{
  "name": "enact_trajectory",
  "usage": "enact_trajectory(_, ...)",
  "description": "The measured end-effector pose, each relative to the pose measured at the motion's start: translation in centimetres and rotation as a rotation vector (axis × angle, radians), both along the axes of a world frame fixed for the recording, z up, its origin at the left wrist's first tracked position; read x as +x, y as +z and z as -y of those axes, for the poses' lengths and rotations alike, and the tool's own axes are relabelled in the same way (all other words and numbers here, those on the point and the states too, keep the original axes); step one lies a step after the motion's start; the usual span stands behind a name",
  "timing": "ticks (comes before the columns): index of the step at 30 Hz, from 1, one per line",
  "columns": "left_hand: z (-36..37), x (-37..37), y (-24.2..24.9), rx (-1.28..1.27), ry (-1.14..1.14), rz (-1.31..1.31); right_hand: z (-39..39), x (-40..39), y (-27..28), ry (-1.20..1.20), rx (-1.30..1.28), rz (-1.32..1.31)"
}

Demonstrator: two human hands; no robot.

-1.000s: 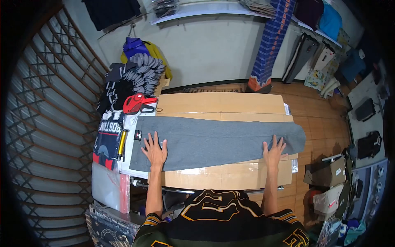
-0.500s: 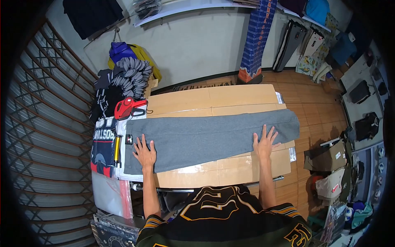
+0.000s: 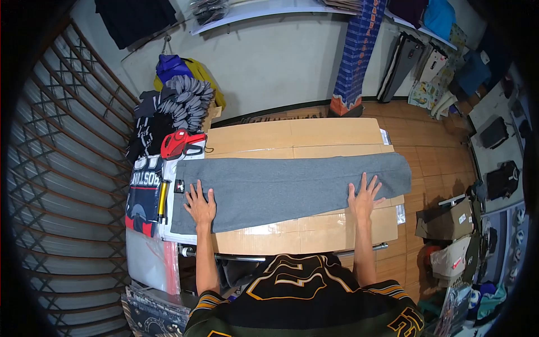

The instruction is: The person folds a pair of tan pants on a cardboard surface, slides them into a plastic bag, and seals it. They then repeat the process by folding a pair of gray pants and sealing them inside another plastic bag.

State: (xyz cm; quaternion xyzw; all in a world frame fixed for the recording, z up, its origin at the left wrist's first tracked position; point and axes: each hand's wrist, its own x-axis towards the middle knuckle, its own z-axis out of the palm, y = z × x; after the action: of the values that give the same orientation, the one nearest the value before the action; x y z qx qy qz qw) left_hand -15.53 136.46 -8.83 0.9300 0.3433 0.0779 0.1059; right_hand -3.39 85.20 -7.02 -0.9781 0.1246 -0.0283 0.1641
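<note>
Cloth (image 3: 286, 188) soft, limp, light; left hand (image 3: 200, 206) and right hand (image 3: 362, 197) flat, fingers spread, pressing it; grip the edges

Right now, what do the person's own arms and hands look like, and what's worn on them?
Both the left hand and the right hand are bare: no gloves, and no rings or watch that I can make out. The forearms are uncovered. Short dark sleeves with yellow stripes end at the upper arms, part of a black jersey with yellow-outlined lettering.

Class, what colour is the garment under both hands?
Plain heather grey garment, seen in the head view.
</note>
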Motion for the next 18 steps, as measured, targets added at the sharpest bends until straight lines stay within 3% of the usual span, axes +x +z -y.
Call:
enact_trajectory(9,0.0,-0.1,-0.1,0.001,-0.003,0.015,-0.1,-0.3,0.4,0.01,-0.003,0.024)
enact_trajectory(12,0.0,-0.1,-0.1,-0.003,0.007,0.055,1.9,-0.6,-1.3,-0.045,0.147,0.277)
enact_trajectory(15,-0.4,-0.6,-0.6,-0.023,0.002,0.188,5.1,-1.5,-1.5,-0.224,0.152,0.478)
enact_trajectory(18,-0.4,-0.7,-0.4,-0.038,0.018,0.177,7.7,-2.4,-0.7,-0.505,0.059,0.333)
